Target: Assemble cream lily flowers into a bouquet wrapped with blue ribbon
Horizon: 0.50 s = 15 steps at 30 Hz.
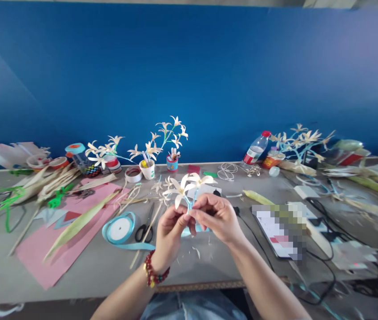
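Both hands meet above the middle of the table, at the blue-wrapped stems of a small spray of cream flowers (181, 190). My left hand (172, 229), with a red bead bracelet at its wrist, pinches the stems from below. The fingers of my right hand (216, 216) are pinched on the same stems, just to the right. The petals spread above my fingertips. A roll of light blue ribbon (118, 228) lies left of my hands, its loose end running toward my left wrist. Black-handled scissors (144, 233) rest between the roll and my left hand.
Pink paper (47, 255) and husks lie at the left. Cups holding similar flowers (147, 170) stand along the blue wall. A bottle (256, 150) leans at the back right. Nearer are a phone (274, 233), dark cables and a white power strip (352, 255).
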### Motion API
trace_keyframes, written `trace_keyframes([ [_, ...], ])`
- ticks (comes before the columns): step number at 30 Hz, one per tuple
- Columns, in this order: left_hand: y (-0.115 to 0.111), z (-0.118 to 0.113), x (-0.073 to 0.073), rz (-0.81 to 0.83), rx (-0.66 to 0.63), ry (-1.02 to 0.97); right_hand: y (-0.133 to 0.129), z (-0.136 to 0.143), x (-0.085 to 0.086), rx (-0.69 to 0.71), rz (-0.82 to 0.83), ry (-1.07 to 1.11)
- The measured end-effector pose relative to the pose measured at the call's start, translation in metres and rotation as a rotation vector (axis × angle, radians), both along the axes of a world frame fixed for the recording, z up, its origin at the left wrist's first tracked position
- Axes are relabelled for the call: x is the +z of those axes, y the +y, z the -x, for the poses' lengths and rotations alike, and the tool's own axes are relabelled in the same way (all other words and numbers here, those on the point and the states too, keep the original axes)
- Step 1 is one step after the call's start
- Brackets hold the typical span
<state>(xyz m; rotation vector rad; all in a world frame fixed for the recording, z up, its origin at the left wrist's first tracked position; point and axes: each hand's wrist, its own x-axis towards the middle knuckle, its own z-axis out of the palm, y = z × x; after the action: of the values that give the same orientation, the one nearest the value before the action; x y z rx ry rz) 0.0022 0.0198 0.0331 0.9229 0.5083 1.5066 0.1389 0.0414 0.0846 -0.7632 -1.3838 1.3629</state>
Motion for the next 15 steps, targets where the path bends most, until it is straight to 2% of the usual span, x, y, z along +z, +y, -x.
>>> trace_keyframes([
  [6, -0.001, 0.001, 0.002, 0.060, -0.226, -0.132, 0.000, -0.008, -0.002, 0.192, 0.050, 0.028],
  [9, 0.002, 0.004, -0.004, 0.073, -0.336, -0.157, 0.001, -0.012, -0.002, 0.213, 0.046, 0.021],
  [15, 0.012, 0.007, -0.009, 0.032, -0.463, -0.171, 0.004, -0.011, -0.005, 0.202, 0.049, 0.016],
])
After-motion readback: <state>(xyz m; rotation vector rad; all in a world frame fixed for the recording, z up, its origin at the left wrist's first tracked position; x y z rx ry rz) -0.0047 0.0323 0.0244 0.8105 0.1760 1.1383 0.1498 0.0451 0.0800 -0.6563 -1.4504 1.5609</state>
